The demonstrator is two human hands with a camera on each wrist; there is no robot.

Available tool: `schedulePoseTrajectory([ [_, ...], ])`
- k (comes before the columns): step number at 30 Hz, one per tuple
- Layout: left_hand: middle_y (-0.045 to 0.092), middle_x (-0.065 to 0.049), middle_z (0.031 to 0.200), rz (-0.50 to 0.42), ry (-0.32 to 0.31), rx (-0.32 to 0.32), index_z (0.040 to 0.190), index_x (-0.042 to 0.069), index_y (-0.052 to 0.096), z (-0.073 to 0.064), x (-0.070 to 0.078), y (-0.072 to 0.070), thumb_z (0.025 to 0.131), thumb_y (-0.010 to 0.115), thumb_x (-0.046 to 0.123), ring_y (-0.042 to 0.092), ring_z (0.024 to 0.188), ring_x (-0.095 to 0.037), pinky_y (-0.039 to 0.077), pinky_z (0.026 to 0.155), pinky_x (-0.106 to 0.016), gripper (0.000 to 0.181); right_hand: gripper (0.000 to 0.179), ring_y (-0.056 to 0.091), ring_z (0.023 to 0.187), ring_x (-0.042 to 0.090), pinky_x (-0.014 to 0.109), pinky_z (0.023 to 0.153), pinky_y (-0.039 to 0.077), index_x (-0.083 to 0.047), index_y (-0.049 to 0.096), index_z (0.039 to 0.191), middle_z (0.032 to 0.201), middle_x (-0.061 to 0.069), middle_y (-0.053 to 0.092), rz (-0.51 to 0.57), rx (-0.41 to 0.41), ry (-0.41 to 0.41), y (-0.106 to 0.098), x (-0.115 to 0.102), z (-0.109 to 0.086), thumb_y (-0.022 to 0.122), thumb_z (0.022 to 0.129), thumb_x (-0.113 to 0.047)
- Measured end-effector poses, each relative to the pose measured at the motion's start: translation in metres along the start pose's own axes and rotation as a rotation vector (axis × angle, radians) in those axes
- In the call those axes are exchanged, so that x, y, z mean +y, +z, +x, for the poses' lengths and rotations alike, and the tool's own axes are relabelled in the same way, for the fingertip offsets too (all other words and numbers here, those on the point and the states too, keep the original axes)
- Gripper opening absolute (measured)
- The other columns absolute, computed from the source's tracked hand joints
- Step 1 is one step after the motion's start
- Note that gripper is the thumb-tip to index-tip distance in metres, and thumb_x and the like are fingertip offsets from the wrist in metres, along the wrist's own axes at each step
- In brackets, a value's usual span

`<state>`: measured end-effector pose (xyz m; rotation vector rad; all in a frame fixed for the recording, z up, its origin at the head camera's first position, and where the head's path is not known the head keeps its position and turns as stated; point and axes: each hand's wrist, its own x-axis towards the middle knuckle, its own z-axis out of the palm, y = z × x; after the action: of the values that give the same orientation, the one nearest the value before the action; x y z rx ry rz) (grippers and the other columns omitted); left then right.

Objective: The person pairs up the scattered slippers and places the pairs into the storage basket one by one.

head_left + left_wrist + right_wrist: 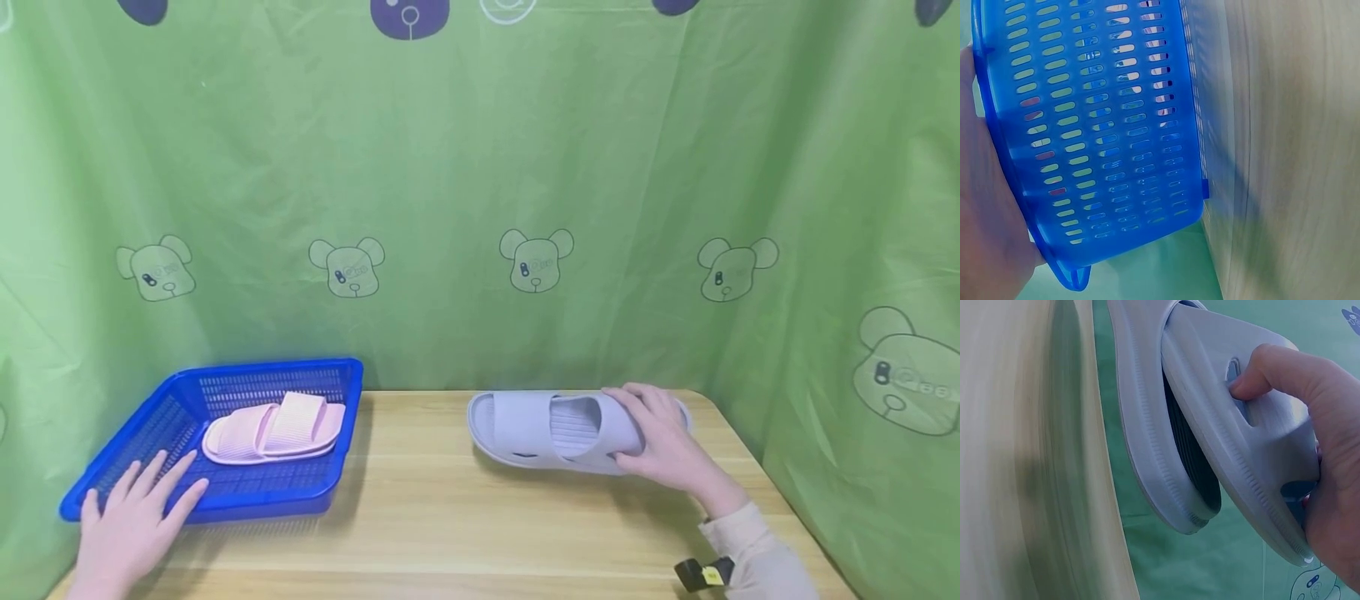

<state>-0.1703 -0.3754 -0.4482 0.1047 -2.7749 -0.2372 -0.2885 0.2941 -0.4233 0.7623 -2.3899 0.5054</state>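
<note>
My right hand (pixel 663 437) grips a pair of grey slippers (pixel 525 425) at the right of the table. In the right wrist view, the thumb presses at a cutout in the strap of the nearer slipper (pixel 1210 419). A second slipper (pixel 1141 425) lies against it at an angle, above the tabletop. The other fingers are mostly hidden. Over the near left edge of a blue mesh basket (pixel 255 508) rests my left hand (pixel 127 529), fingers spread and fairly straight. Inside the basket lie pink slippers (pixel 300 425), seemingly stacked.
A light wooden table (pixel 420 533) extends between the basket and the grey slippers. Green curtain (pixel 450 167) with bear prints hangs behind and along both sides. At the right cuff (pixel 750 533) is a black wrist device (pixel 701 575).
</note>
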Motion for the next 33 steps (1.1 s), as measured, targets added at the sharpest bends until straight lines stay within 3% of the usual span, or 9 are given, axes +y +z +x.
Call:
schedulePoseTrajectory([
  [19,0.035,-0.025,0.152,-0.013,0.002,0.024,0.151,0.025,0.035,0.0,-0.003,0.007,0.098,0.044,0.054,0.023,0.139,-0.053,-0.002,0.101,-0.082,0.061,0.09,0.04,0.12,0.037,0.064,0.098,0.028,-0.013,0.051,0.136,0.13,0.018,0.05,0.018,-0.003,-0.006,-0.001,-0.009,0.017,0.085,0.054,-0.026],
  [33,0.037,-0.026,0.151,-0.017,-0.007,0.019,0.148,0.02,0.041,0.0,0.0,0.004,0.098,0.043,0.056,0.024,0.137,-0.052,-0.002,0.102,-0.082,0.061,0.09,0.04,0.121,0.036,0.063,0.1,0.029,-0.015,0.05,0.137,0.131,0.017,0.049,0.053,-0.016,-0.008,0.005,-0.02,0.03,0.084,0.055,-0.027],
])
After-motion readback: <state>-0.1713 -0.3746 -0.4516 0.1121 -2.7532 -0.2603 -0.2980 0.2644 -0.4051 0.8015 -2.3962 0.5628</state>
